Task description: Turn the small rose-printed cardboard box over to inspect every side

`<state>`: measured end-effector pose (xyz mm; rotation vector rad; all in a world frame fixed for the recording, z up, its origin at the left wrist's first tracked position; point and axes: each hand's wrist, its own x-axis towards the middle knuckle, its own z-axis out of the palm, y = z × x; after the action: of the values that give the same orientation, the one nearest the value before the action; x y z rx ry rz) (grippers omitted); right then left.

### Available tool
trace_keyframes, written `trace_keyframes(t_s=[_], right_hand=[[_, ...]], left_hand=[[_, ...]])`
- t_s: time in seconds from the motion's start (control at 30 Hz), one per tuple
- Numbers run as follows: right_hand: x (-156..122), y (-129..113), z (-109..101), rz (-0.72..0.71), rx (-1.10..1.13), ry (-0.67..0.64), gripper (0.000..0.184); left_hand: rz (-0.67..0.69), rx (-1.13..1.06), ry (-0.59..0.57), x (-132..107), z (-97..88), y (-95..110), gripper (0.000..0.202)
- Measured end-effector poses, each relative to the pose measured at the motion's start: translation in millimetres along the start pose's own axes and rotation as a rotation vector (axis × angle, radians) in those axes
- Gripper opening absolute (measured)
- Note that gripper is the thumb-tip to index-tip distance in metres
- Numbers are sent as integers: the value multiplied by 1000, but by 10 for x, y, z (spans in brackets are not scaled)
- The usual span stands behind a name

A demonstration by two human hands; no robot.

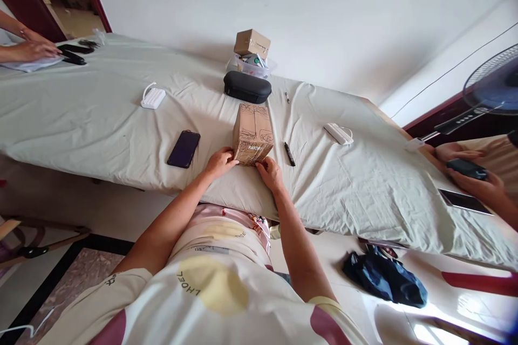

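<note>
A brown cardboard box (254, 126) with black line drawings stands near the front edge of the cloth-covered table. My left hand (220, 163) grips its lower front left corner, fingers bent against the cardboard. At the lower front right edge, my right hand (270, 173) holds the same box with thumb and fingers pinched in. The undersides of my fingers are hidden. Left of the box lies a dark phone (184, 149). A black marker (290, 154) lies to its right, close to my right hand. Just behind the box is a black zip case (247, 87).
Farther back, a small cardboard box (251, 43) sits on a clear plastic bin (259, 69). White corded devices lie left (154, 97) and right (339, 133). A thin pen (287, 97) lies behind. Other people's hands are at both table ends; a fan (491, 78) stands right.
</note>
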<state>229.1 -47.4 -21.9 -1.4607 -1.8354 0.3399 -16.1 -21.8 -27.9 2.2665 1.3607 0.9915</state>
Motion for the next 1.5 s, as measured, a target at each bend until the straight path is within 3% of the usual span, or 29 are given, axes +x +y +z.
trace_keyframes(t_s=[1.5], right_hand=[[36,42,33,1,7,-6,20]], left_hand=[[-37,16,-2,-7,-56,64,8]])
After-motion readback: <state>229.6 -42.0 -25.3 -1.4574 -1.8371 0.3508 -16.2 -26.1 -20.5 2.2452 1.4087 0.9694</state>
